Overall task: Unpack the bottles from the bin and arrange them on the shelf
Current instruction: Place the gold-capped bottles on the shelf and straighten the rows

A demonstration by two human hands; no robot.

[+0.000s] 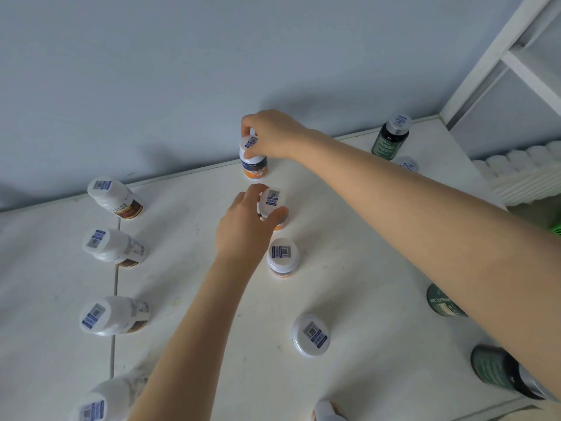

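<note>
On the white shelf [349, 238], against the blue-grey wall, your stock stands in three files running front to back. Left file: four tall white bottles with brown labels, the rearmost [113, 197] nearest the wall, each cap bearing a code sticker. Centre file: four squat white bottles with orange bases. Your right hand [270, 135] is closed on the cap of the rearmost orange bottle [253, 161], which stands just short of the wall; the grip from above likely serves to seat it squarely at the head of the file. Your left hand [246, 226] is clamped around the cap of the second orange bottle [273, 208], thumb on one side, fingers on the other, apparently to nudge it into line. Two more of the kind, the third [283, 258] and the fourth [311, 335], stand untouched in front. Right file: dark green bottles, one upright at the back corner [391, 136], others partly hidden behind your right forearm. The bin is barely in view: a green edge [554, 230] at right may be it, though you cannot be sure.
</note>
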